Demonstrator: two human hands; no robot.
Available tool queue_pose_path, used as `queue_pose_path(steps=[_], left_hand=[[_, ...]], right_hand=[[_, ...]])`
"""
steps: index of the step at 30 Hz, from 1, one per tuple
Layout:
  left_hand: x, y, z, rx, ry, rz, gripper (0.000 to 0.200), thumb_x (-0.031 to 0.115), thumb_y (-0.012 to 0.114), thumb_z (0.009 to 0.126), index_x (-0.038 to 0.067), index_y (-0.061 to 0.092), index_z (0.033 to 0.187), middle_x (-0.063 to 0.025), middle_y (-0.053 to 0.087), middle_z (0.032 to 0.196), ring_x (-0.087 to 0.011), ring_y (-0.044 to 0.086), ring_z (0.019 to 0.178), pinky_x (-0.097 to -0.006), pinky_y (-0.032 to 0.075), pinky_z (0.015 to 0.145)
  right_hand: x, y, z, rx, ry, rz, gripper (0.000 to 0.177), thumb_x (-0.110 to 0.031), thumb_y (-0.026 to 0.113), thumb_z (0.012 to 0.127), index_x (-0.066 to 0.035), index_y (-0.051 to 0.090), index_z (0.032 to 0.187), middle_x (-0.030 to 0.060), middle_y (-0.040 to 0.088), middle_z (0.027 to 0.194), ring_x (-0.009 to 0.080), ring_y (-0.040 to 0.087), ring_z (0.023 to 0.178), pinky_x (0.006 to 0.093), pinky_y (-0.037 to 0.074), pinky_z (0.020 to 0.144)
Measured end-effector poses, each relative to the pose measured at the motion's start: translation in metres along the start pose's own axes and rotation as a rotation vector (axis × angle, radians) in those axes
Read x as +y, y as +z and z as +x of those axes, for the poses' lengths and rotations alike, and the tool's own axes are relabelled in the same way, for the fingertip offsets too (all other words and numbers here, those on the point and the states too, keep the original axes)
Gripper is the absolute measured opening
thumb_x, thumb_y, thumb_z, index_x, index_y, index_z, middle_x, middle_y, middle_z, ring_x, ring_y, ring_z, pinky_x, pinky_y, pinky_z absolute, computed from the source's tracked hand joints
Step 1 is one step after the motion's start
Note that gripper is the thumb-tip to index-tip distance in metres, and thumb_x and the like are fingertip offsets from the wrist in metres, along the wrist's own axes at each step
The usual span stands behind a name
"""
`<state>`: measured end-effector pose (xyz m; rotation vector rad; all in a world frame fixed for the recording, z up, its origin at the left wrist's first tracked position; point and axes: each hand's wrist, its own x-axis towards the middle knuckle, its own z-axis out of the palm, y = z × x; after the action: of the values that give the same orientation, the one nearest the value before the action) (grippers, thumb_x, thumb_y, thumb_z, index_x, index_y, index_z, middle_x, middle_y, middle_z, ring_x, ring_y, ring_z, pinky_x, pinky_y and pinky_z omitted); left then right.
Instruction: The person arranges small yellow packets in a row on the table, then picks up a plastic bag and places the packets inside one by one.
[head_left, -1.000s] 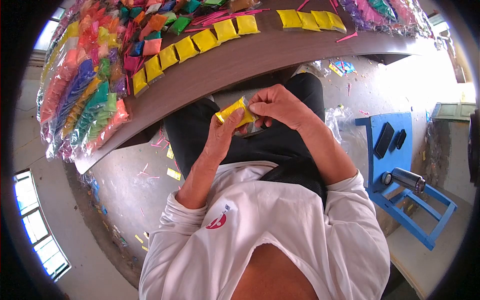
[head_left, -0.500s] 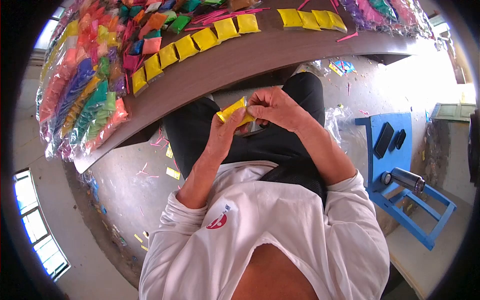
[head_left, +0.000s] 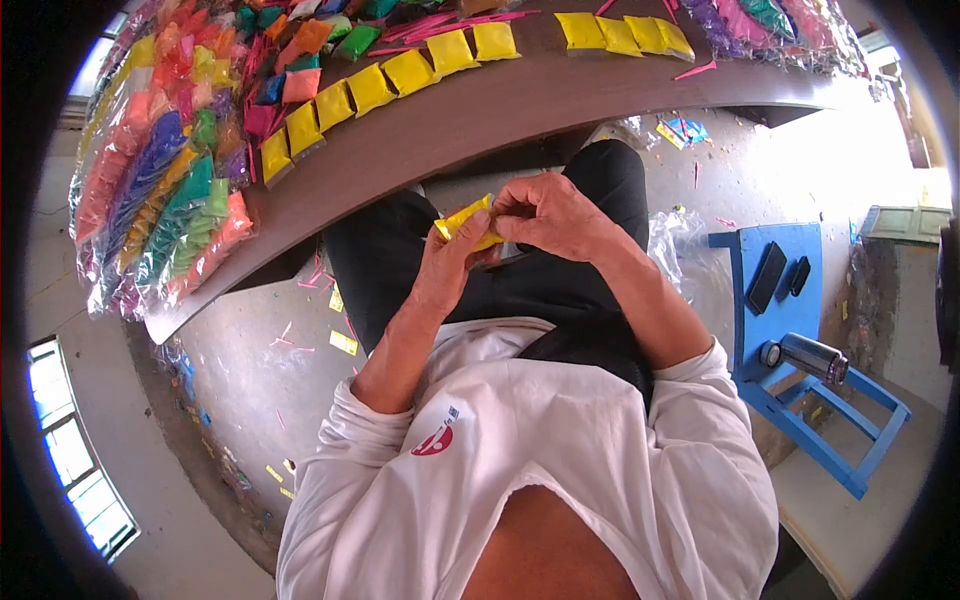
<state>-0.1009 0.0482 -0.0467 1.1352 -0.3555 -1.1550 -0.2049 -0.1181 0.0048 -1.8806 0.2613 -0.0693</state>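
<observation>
A small yellow packet (head_left: 463, 217) is held over my lap, below the table's near edge. My left hand (head_left: 450, 258) is closed on it, the thumb lying across its face. My right hand (head_left: 548, 215) pinches at the packet's right end, its fingertips partly hidden behind the knuckles. On the brown table (head_left: 420, 140) in front of me, several yellow packets (head_left: 370, 91) lie in a curved row along the near edge. A shorter row of yellow packets (head_left: 620, 37) lies to the right.
Clear bags of coloured packets (head_left: 150, 200) pile up at the table's left, with more bags (head_left: 775, 30) at far right. Pink sticks (head_left: 440, 28) lie behind the row. A blue stool (head_left: 780, 290) on my right carries a phone (head_left: 767, 278) and a metal flask (head_left: 815, 358).
Both hands stay in nearly the same place, still on the yellow packet. My right fingers have shifted slightly at its end, and the packet is a little more covered.
</observation>
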Motion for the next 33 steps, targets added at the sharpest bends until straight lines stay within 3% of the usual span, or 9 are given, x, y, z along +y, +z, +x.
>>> queue_pose_path(steps=[4, 10, 19, 28, 33], left_hand=[[0.002, 0.004, 0.001, -0.026, -0.009, 0.014, 0.037, 0.040, 0.060, 0.095, 0.008, 0.063, 0.113, -0.0025, 0.064, 0.099, -0.0112, 0.061, 0.086, -0.0273, 0.052, 0.070], [0.004, 0.004, 0.001, 0.000, -0.015, 0.075, 0.038, 0.043, 0.059, 0.096, 0.009, 0.063, 0.113, -0.0022, 0.064, 0.099, -0.0110, 0.060, 0.088, -0.0269, 0.050, 0.070], [0.003, 0.002, 0.000, -0.003, -0.021, 0.071, 0.037, 0.043, 0.058, 0.096, 0.010, 0.063, 0.112, -0.0019, 0.063, 0.099, -0.0114, 0.061, 0.088, -0.0281, 0.050, 0.071], [0.003, -0.001, 0.002, -0.008, -0.019, 0.064, 0.037, 0.041, 0.060, 0.095, 0.009, 0.062, 0.113, -0.0019, 0.063, 0.099, -0.0115, 0.061, 0.088, -0.0265, 0.051, 0.074], [0.004, -0.001, 0.002, -0.002, 0.006, 0.095, 0.036, 0.042, 0.059, 0.095, 0.010, 0.062, 0.111, -0.0028, 0.064, 0.099, -0.0119, 0.061, 0.087, -0.0263, 0.051, 0.073]], right_hand=[[0.003, -0.003, -0.002, -0.079, 0.037, 0.089, 0.017, -0.016, 0.066, 0.091, 0.001, 0.066, 0.091, 0.0015, 0.062, 0.073, 0.0064, 0.057, 0.068, 0.0251, 0.049, 0.062], [0.023, -0.002, 0.000, -0.177, 0.138, 0.430, 0.023, -0.021, 0.056, 0.099, 0.001, 0.063, 0.100, 0.0009, 0.063, 0.082, 0.0070, 0.060, 0.071, 0.0222, 0.051, 0.066], [0.028, -0.005, 0.000, -0.211, 0.160, 0.606, 0.021, -0.023, 0.059, 0.095, -0.003, 0.064, 0.095, 0.0007, 0.064, 0.079, 0.0075, 0.062, 0.070, 0.0214, 0.051, 0.067], [0.013, 0.001, 0.001, -0.056, 0.268, 0.427, 0.019, -0.017, 0.058, 0.090, 0.000, 0.066, 0.094, 0.0040, 0.066, 0.079, 0.0096, 0.065, 0.067, 0.0231, 0.053, 0.057], [0.013, 0.002, -0.001, -0.009, 0.284, 0.397, 0.016, -0.014, 0.058, 0.091, 0.000, 0.064, 0.096, 0.0049, 0.066, 0.080, 0.0093, 0.065, 0.066, 0.0221, 0.053, 0.058]])
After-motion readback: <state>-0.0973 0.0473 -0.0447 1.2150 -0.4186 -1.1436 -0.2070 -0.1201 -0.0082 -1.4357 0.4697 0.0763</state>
